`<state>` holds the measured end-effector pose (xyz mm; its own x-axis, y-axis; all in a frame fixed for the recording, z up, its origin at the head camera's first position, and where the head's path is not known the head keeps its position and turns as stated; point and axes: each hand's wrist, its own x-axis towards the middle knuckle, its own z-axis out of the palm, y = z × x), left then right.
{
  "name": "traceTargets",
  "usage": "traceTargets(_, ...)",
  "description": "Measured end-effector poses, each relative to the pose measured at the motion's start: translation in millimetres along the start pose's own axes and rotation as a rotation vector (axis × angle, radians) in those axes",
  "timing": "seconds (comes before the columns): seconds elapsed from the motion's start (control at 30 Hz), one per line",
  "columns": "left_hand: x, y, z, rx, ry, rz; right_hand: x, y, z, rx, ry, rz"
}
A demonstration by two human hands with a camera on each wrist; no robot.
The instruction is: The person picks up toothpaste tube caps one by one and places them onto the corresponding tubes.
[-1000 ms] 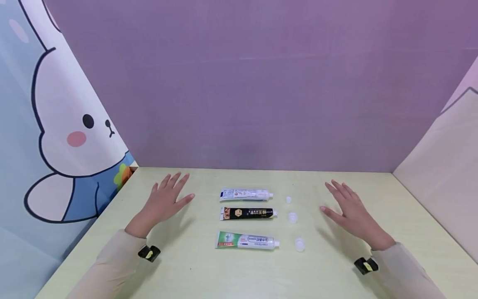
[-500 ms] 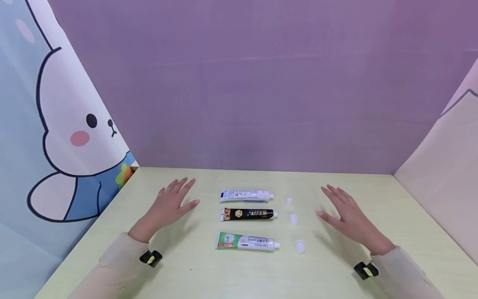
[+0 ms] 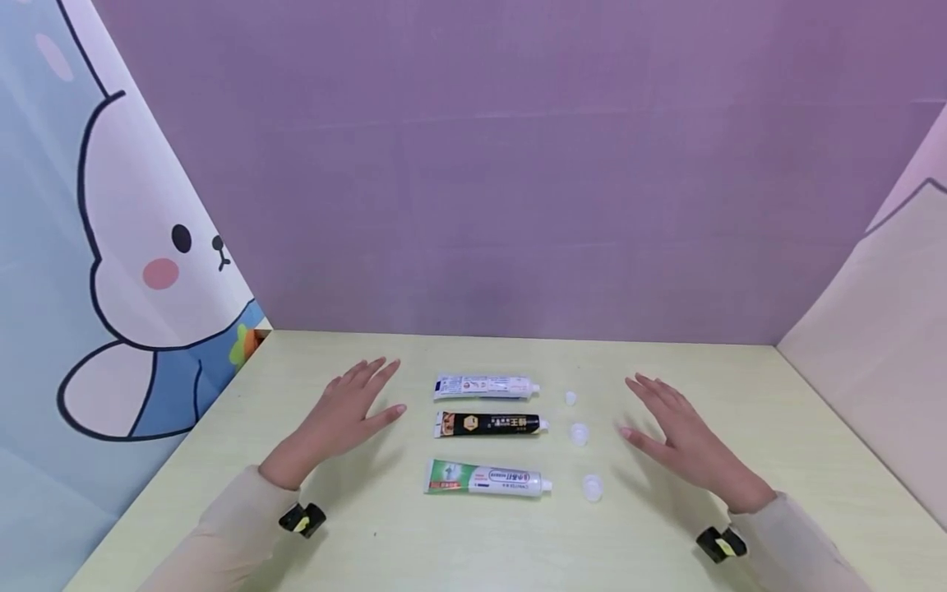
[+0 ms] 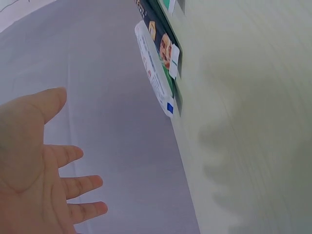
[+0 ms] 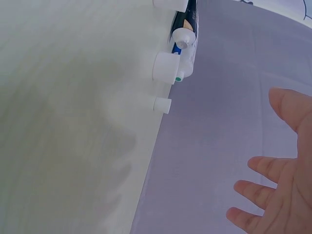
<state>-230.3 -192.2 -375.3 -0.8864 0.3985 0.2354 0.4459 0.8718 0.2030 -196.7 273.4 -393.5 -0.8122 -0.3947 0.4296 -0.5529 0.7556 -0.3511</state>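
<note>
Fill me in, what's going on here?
A person is holding nothing: the left hand and right hand hover open above the table, either side of a white tube, black tube and green-and-white tube. All three lie parallel, uncapped, with three loose caps near their nozzles, towards the right hand.

"How are you posing?"
"I'm hovering my left hand above the surface, nearer its left edge, fingers extended."
"And your right hand?"
"I'm hovering it nearer the right edge, fingers pointing toward the far edge."
</note>
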Motion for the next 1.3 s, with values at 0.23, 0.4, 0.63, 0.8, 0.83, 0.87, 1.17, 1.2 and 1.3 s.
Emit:
traceTargets(0.23,-3.5,6.6,2.8,-0.033,-0.003,0.027,-2.6,-5.3,2.7,0.033,-0.013,-0.004)
traceTargets(0.4,-6.7,13.1,4.1,-0.055,-0.007,0.051,-3.6,-10.2,5.0,0.035,-0.022,-0.025)
traceTargets(0.63,-5.8,22.5,6.8,-0.109,-0.026,0.083,-5.0,-15.5,5.9,0.036,-0.030,-0.041)
traceTargets(0.8,-5.7,28.6,7.9,-0.146,-0.050,0.106,-5.4,-17.7,6.0,0.042,-0.040,-0.055)
traceTargets(0.83,-5.6,29.8,7.8,-0.152,-0.053,0.112,-5.3,-18.1,6.0,0.043,-0.043,-0.057)
traceTargets(0.87,-5.5,30.9,7.7,-0.160,-0.058,0.118,-5.1,-18.5,5.8,0.044,-0.045,-0.059)
traceTargets(1.17,-4.2,40.7,8.0,-0.201,-0.103,0.161,-3.7,-27.0,6.1,0.085,-0.086,-0.072)
traceTargets(1.2,-4.4,41.9,7.9,-0.208,-0.109,0.160,-3.8,-28.2,6.5,0.092,-0.097,-0.069)
traceTargets(1.3,-4.9,45.8,8.5,-0.233,-0.132,0.165,-4.8,-30.9,8.4,0.097,-0.129,-0.062)
